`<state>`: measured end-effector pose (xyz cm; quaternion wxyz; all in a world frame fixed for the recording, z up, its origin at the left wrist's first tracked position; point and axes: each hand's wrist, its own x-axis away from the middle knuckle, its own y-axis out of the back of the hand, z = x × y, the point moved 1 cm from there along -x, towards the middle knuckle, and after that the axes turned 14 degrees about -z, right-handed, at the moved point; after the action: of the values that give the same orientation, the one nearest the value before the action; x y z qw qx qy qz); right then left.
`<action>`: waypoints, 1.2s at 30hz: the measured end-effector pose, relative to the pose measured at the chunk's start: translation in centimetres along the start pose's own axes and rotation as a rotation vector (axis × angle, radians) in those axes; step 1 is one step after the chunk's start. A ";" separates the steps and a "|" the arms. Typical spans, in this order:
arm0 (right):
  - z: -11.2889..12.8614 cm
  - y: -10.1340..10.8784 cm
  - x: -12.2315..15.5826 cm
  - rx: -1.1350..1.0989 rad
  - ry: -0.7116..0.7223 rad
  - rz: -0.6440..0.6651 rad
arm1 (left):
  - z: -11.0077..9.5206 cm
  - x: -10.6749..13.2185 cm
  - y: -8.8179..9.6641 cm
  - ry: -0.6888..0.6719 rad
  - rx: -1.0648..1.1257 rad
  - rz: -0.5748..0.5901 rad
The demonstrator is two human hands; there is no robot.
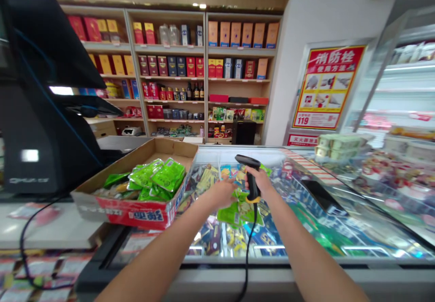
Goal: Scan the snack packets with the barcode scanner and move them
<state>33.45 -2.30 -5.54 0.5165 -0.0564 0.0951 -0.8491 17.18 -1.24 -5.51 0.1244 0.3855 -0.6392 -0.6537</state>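
My right hand [262,181] is wrapped round the grip of a black barcode scanner [252,187] with a yellow-orange base. Its black cable hangs down toward me. To its left, my left hand [222,193] reaches out with its fingers stretched, just above or at the edge of some green packets [228,214]; whether it touches them I cannot tell. Those packets lie on the glass top of a chest freezer [272,253], below both hands. More green packets [169,175] are heaped in an open cardboard box [136,214] on the left.
A large black checkout terminal [37,111] stands at the far left, with a cable [23,243] looping down the counter. A black phone [322,195] lies on the glass at right, near stacked egg-like cartons [340,145]. Stocked shelves [170,50] line the back.
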 end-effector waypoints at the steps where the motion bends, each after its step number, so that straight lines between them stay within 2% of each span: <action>1: 0.2 0.8 -0.3 -0.021 -0.001 -0.036 | -1.1 -0.3 -1.1 -0.033 0.013 0.020; 4: 0.6 2.6 -1.0 -0.033 -0.007 -0.120 | -3.8 -1.3 -4.1 -0.091 0.070 0.062; 6: 0.8 3.3 -1.2 -0.035 0.004 -0.141 | -4.6 -2.1 -5.4 -0.136 0.074 0.114; 8: 1.0 3.7 -1.2 -0.063 0.016 -0.122 | -4.1 -3.0 -6.3 -0.153 0.053 0.139; 10: 1.1 3.9 -1.0 -0.096 0.025 -0.089 | -2.5 -4.0 -6.7 -0.115 0.021 0.120; 15: 0.8 3.3 -0.7 -0.071 0.036 -0.053 | 1.9 -5.9 -6.7 0.068 -0.065 0.065; 18: 0.5 2.8 -0.6 -0.018 0.024 -0.035 | 2.9 -6.0 -6.1 0.140 -0.074 -0.024; 20: 0.3 2.5 -0.6 0.005 0.027 -0.025 | 3.5 -5.6 -5.4 0.236 -0.076 -0.058; 23: 0.1 2.2 -0.6 0.006 0.051 -0.011 | 4.5 -4.9 -4.5 0.410 -0.071 0.009; 26: -0.2 1.9 -0.5 0.020 0.066 -0.005 | 5.3 -4.7 -4.1 0.477 0.000 0.032; 36: -0.7 1.2 -0.2 0.056 0.029 -0.007 | 6.9 -5.3 -4.7 0.521 0.281 -0.360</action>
<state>34.49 -2.60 -6.48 0.5135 -0.0299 0.0784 -0.8540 17.73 8.10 -8.89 0.1115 0.6594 -0.5915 -0.4505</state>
